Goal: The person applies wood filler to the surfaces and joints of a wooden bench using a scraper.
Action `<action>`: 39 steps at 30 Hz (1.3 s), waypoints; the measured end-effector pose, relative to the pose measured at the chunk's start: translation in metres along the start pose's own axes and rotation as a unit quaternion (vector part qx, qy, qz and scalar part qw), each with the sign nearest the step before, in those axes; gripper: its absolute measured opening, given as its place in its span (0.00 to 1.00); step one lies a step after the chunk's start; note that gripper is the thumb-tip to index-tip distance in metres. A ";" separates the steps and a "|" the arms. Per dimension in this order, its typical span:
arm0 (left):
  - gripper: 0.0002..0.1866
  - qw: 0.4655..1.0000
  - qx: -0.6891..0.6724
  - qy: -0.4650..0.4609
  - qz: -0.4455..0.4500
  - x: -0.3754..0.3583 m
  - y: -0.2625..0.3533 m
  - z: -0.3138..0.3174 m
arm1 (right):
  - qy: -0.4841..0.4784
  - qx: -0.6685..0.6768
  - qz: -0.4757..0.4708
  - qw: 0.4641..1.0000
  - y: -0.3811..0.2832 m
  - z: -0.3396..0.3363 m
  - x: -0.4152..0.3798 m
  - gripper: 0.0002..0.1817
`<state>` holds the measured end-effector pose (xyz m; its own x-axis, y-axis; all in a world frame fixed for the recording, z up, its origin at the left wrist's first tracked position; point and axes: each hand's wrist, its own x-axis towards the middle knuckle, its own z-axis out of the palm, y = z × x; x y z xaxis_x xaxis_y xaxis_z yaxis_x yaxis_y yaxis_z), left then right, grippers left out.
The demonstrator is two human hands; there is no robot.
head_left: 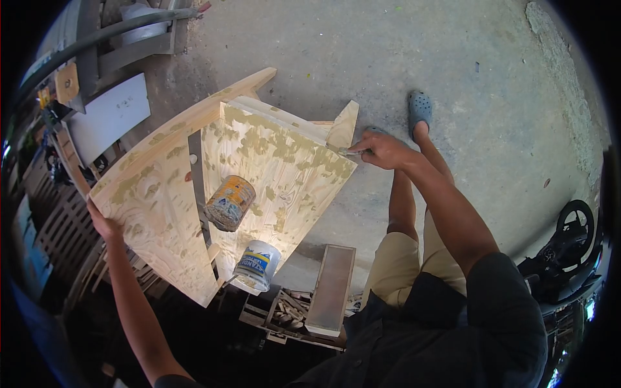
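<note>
A pale wooden furniture piece [284,161], blotched with tan filler, stands in front of me. At its right top corner, my right hand [381,150] is closed on a small putty knife [349,152], index finger stretched along it and the thin blade against the wood. My left hand [105,223] grips the left corner of the side panel [152,200], its fingers partly hidden. Two cans rest on the wood: an orange-labelled can [231,202], crusted with dried filler, and a white can with a blue and yellow label [257,265].
A framed board [330,289] leans by a box of wood scraps [291,310] below the piece. To the left lies a white sheet [110,118] near slatted wood. A motorcycle [569,252] is parked at the right. Concrete floor [362,52] stretches beyond the piece.
</note>
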<state>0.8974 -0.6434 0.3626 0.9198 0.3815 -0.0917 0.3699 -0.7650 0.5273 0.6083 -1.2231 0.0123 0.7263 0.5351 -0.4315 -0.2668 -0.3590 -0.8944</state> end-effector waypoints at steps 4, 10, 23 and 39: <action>0.27 0.997 -0.056 0.012 -0.044 -0.002 0.008 0.005 | -0.035 -0.041 0.049 0.997 -0.004 -0.015 -0.009 0.20; 0.26 1.000 -0.003 0.002 0.004 -0.001 0.000 -0.001 | 0.020 0.010 0.020 1.000 -0.023 -0.001 0.019 0.19; 0.25 1.000 -0.010 -0.011 0.023 0.006 -0.008 -0.007 | 0.052 0.040 0.062 0.996 0.015 0.001 -0.040 0.19; 0.25 1.000 0.004 -0.001 0.011 0.010 -0.010 -0.012 | 0.120 0.092 0.131 0.980 0.018 0.022 -0.027 0.21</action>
<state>0.9009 -0.6260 0.3666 0.9279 0.3638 -0.0817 0.3508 -0.7771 0.5226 0.5702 -1.2273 0.0050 0.7396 0.2392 -0.6291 -0.5582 -0.3042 -0.7719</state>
